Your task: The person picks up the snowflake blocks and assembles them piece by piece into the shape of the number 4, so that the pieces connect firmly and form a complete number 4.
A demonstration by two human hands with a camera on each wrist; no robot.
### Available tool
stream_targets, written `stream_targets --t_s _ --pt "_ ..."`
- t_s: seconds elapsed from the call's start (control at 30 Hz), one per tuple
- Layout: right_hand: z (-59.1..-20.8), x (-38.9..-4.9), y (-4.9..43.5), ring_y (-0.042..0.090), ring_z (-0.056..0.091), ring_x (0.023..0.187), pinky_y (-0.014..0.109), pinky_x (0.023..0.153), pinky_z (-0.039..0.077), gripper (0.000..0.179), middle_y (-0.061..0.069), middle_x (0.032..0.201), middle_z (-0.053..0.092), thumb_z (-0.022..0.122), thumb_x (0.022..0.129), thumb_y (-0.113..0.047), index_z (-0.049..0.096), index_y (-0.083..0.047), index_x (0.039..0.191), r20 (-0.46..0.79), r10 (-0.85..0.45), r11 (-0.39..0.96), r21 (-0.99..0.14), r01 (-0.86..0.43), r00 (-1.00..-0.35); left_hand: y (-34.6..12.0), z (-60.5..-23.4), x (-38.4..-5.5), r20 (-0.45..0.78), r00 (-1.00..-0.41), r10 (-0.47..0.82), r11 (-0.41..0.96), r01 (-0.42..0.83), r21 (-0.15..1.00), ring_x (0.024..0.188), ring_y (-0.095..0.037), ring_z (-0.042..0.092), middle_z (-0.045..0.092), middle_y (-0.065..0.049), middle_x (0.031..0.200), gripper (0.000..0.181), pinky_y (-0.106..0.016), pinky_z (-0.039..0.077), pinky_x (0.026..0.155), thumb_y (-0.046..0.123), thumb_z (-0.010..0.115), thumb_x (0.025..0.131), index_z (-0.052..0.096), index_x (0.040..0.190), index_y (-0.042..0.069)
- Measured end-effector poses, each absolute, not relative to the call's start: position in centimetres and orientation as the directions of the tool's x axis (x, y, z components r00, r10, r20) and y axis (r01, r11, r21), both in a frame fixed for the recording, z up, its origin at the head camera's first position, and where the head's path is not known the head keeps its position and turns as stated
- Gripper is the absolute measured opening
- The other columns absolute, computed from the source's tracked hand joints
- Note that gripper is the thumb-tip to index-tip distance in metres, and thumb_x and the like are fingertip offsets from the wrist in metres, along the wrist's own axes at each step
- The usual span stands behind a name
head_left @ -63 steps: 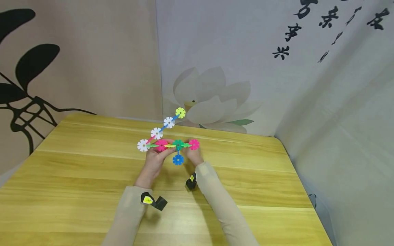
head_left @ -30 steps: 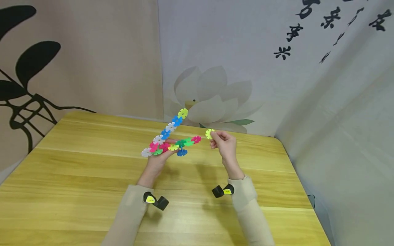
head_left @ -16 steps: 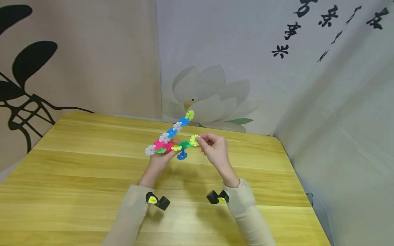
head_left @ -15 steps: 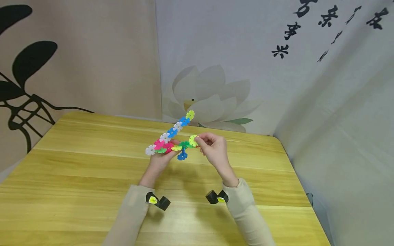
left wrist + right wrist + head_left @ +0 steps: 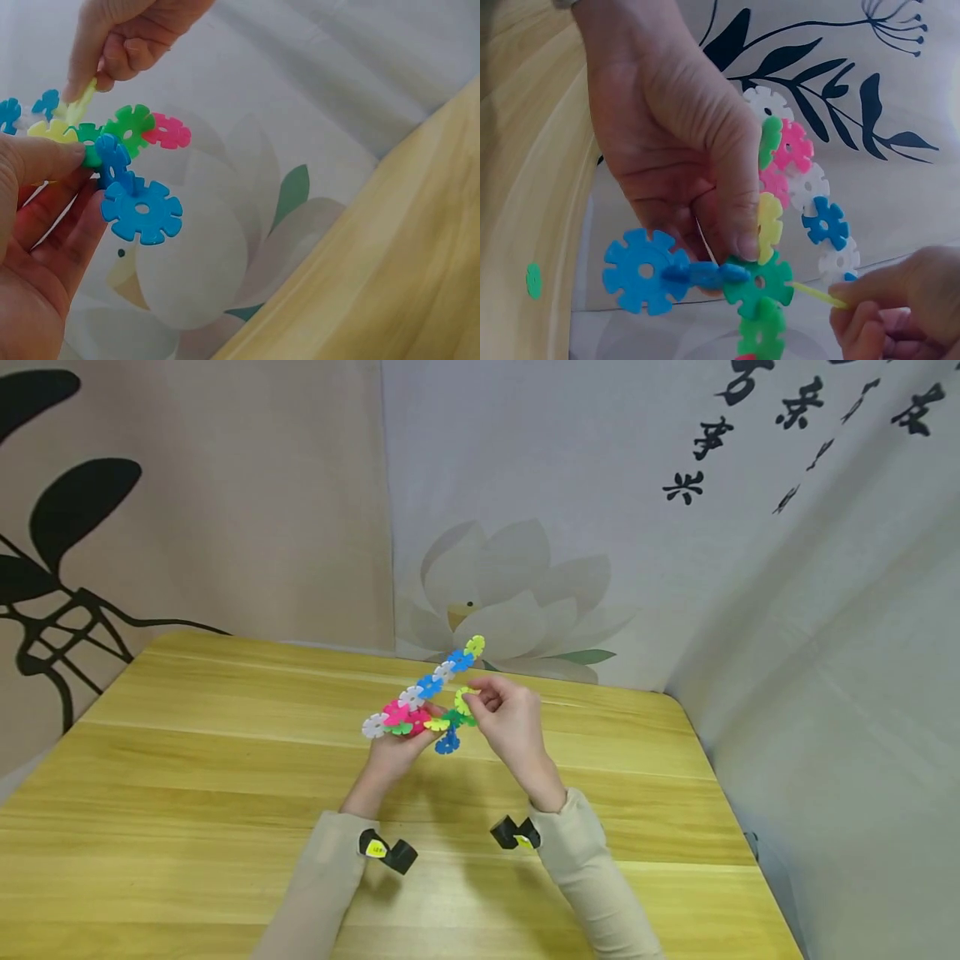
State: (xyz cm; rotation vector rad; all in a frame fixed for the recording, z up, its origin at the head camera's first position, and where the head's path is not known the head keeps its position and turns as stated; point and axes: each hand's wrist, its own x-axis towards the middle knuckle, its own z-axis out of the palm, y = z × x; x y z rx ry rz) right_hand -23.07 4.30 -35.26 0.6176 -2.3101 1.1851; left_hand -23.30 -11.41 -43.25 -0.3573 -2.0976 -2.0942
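A chain of flower-shaped snowflake discs (image 5: 411, 697) in white, pink, blue, green and yellow is held above the table by my left hand (image 5: 392, 762), thumb on top and fingers beneath. One branch slants up to a yellow end disc (image 5: 475, 647); two joined blue discs (image 5: 142, 210) jut from the dark green disc (image 5: 759, 283). My right hand (image 5: 512, 727) pinches another yellow snowflake disc (image 5: 462, 700) between thumb and forefinger. In the right wrist view its edge meets the dark green disc's rim; whether it is slotted in, I cannot tell.
The wooden table (image 5: 187, 777) spreads below both hands. A loose green disc (image 5: 532, 280) lies on it in the right wrist view. Black wrist cameras (image 5: 388, 852) sit on both cuffs. A printed backdrop (image 5: 525, 485) stands behind the table.
My right hand was first at the chain, then appeared out to the right with the yellow disc. It has since come left to the dark green disc. The chain was turned and has shifted slightly right.
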Motion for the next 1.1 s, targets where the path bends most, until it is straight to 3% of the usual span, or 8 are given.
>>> stream_targets --t_s 0.27,0.5,0.67,0.77,0.9,1.0,1.1 --pt "-35.2 -23.2 3.9 0.014 0.053 0.050 0.016 0.045 0.045 0.006 0.009 0.063 0.062 0.072 0.078 0.003 0.069 0.006 0.082 0.623 -0.286 0.590 -0.484 -0.646 -0.728 -11.2 -43.5 -23.3 0.242 -0.969 0.046 -0.002 0.242 0.970 0.089 -0.006 0.060 0.064 -0.020 0.102 0.017 -0.019 0.050 0.084 -0.001 0.065 0.085 0.060 0.100 -0.007" --pt "-35.7 -23.8 4.4 0.013 0.054 0.053 0.018 0.047 0.047 0.011 0.010 0.070 0.064 0.066 0.083 0.003 0.069 0.006 0.093 0.593 -0.365 0.481 -0.540 -0.690 -0.718 -11.1 -43.6 -23.2 0.274 -0.962 -0.006 -0.050 0.274 0.960 0.085 -0.007 0.063 0.065 -0.021 0.097 0.019 -0.020 0.053 0.080 -0.007 0.067 0.080 0.061 0.098 -0.010" --pt "-36.1 -24.5 5.1 0.012 0.053 0.060 0.019 0.046 0.044 0.014 0.007 0.075 0.063 0.067 0.085 -0.003 0.068 0.002 0.098 0.560 -0.417 0.428 -0.574 -0.698 -0.716 -10.9 -43.8 -23.3 0.350 -0.936 -0.034 -0.169 0.350 0.921 0.082 -0.003 0.064 0.068 -0.008 0.091 0.021 -0.021 0.055 0.077 -0.016 0.066 0.076 0.059 0.096 -0.015" --pt "-36.4 -24.9 5.5 0.012 0.051 0.056 0.020 0.042 0.037 0.017 0.006 0.078 0.064 0.070 0.084 -0.006 0.067 0.000 0.099 0.555 -0.436 0.402 -0.585 -0.705 -0.709 -10.8 -43.9 -23.2 0.372 -0.927 -0.055 -0.246 0.374 0.894 0.082 -0.004 0.064 0.068 -0.001 0.089 0.019 -0.020 0.055 0.075 -0.017 0.064 0.076 0.065 0.091 -0.006" --pt "-36.8 -25.2 5.6 0.015 0.058 0.066 0.023 0.051 0.044 0.018 0.009 0.086 0.067 0.069 0.085 -0.008 0.065 -0.001 0.101 0.531 -0.440 0.362 -0.633 -0.684 -0.724 -10.6 -43.9 -23.2 0.400 -0.913 -0.081 -0.315 0.404 0.859 0.082 -0.005 0.064 0.067 0.001 0.089 0.034 -0.018 0.055 0.074 -0.018 0.061 0.076 0.069 0.085 0.014" --pt "-37.1 -25.3 5.4 0.017 0.061 0.080 0.026 0.062 0.050 0.017 0.011 0.091 0.068 0.067 0.086 -0.006 0.064 0.001 0.101 0.512 -0.430 0.323 -0.682 -0.656 -0.744 -10.5 -44.0 -23.2 0.418 -0.903 -0.097 -0.331 0.425 0.842 0.080 -0.005 0.064 0.067 0.001 0.088 0.028 -0.018 0.055 0.074 -0.019 0.061 0.077 0.068 0.085 0.007" --pt "-37.4 -25.3 5.2 0.018 0.062 0.074 0.026 0.062 0.052 0.016 0.013 0.090 0.068 0.066 0.086 -0.004 0.062 0.005 0.099 0.508 -0.409 0.263 -0.730 -0.631 -0.758 -10.2 -44.1 -23.1 0.409 -0.904 -0.124 -0.351 0.425 0.834 0.078 -0.006 0.065 0.067 0.001 0.087 0.017 -0.019 0.055 0.073 -0.020 0.060 0.076 0.062 0.088 -0.008"
